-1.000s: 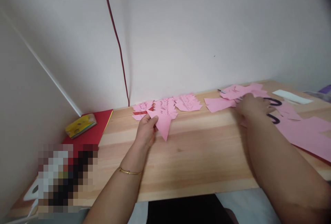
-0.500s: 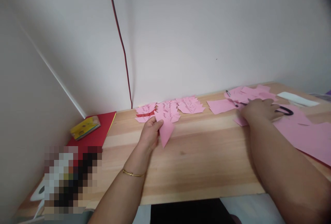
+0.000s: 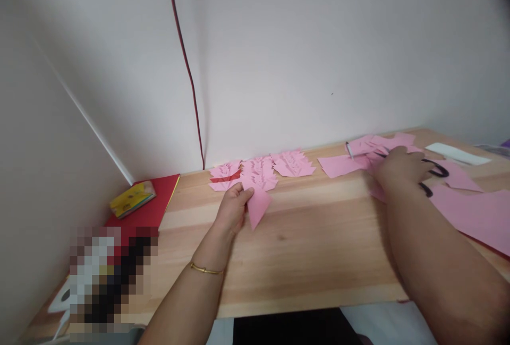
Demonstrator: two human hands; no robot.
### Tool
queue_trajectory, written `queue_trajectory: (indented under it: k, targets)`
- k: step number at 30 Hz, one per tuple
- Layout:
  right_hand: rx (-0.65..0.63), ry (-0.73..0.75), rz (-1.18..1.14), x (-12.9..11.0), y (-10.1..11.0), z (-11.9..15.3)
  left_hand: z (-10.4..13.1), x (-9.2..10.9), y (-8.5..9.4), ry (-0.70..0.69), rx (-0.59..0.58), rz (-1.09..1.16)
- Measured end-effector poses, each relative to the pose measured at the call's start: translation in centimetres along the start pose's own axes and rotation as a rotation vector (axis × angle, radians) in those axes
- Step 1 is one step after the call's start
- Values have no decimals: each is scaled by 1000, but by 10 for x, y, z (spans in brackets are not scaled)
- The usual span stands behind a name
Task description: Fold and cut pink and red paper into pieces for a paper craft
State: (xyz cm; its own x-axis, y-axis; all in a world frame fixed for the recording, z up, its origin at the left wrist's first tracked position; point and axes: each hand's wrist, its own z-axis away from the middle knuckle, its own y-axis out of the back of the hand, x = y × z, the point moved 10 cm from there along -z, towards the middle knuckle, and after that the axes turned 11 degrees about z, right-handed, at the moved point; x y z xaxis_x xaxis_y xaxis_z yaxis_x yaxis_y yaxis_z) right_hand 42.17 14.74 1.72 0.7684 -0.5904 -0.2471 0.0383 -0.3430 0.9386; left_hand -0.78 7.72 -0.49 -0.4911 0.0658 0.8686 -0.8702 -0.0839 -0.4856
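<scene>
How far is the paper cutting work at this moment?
Done: three piles of cut pink pieces lie by the wall. In hand: the left hand pinches a folded pink triangle, uncut as far as it shows; the right hand is on the black-handled scissors. Left: plain pink sheets lie at the right.

white walls point(image 3: 298, 42); pale wooden table point(image 3: 311, 249), red cord point(image 3: 187, 63)

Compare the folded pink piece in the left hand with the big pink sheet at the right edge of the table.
The folded pink piece is small, folded to a point and gripped by the left hand; the big pink sheet is much larger, lies flat on the table and no hand touches it. The right hand is at the black-handled scissors instead. Both are the same pink paper.
</scene>
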Motion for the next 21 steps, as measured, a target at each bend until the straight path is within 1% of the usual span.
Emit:
queue_trajectory:
  k: [1, 2, 3, 4, 6, 7, 8, 9, 10, 11, 13, 15, 16, 18, 19, 21]
  targets:
    - [21, -83, -20, 7, 7, 1, 0, 0, -1, 4, -3, 1]
    - [40, -129, -53, 9, 17, 3, 0, -1, -1, 6, -6, 1]
    - [76, -160, -104, 10, 30, 6, 1, -1, -2, 11, -8, 1]
    - [147, -127, -175, 4, 48, 10, 1, -2, -3, 15, -10, -1]
    - [341, 9, -330, -13, 94, 27, 2, -1, -5, 13, -17, -13]
    - [451, 136, -411, -26, 119, 40, 3, 0, -6, 6, -24, -21]
    - [513, 229, -506, -35, 136, 53, 4, 2, -9, -5, -34, -30]
    - [503, 308, -625, -44, 146, 64, 5, 6, -11, -30, -45, -39]
    - [422, 393, -782, -55, 148, 72, 6, 12, -14, -72, -57, -53]
    - [290, 473, -937, -68, 145, 80, 8, 19, -17, -128, -71, -70]
    - [-80, 620, -1144, -100, 126, 101, 14, 35, -25, -248, -101, -99]
    - [-431, 711, -1181, -128, 104, 129, 20, 43, -32, -301, -147, -105]
    - [-574, 743, -1155, -138, 93, 143, 22, 42, -36, -285, -179, -103]
    - [-789, 794, -1108, -152, 78, 170, 26, 31, -46, -184, -272, -118]
    - [-872, 805, -1105, -157, 73, 181, 28, 23, -51, -113, -325, -138]
    - [-1001, 765, -1162, -164, 65, 195, 32, 6, -56, 19, -395, -161]
